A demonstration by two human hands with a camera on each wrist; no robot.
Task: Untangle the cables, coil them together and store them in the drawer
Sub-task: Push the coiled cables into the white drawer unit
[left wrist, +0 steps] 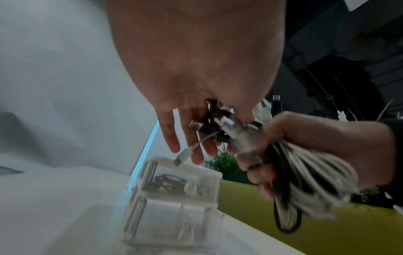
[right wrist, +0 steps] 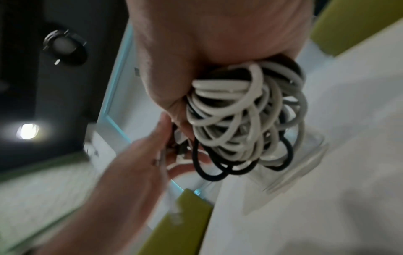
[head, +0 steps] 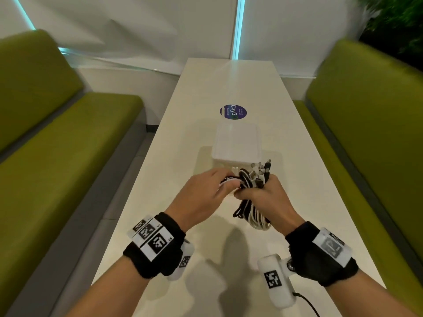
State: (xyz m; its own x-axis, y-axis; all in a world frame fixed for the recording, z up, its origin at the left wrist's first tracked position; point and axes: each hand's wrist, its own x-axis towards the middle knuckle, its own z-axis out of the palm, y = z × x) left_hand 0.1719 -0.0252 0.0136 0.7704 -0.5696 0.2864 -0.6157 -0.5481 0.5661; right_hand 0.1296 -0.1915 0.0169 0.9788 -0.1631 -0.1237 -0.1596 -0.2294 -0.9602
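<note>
Your right grip (head: 272, 197): fist round coiled cables (head: 254, 213). Your left grip (head: 206, 191): fingers on plug ends. Drawer box (head: 237, 145) behind, on counter (head: 297, 179).

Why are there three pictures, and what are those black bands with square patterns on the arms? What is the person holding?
No robot here: these are a person's two bare hands. The bands strap small cameras to the wrists. The big picture comes from a camera on the head; the other two look along each hand. The right hand grips a bundle of cables, white and black ones looped together, plugs sticking up. The left hand pinches some cable ends beside it. On the white table stands a small see-through drawer box, and behind it lies a round blue sticker. Green benches run along both sides.
</note>
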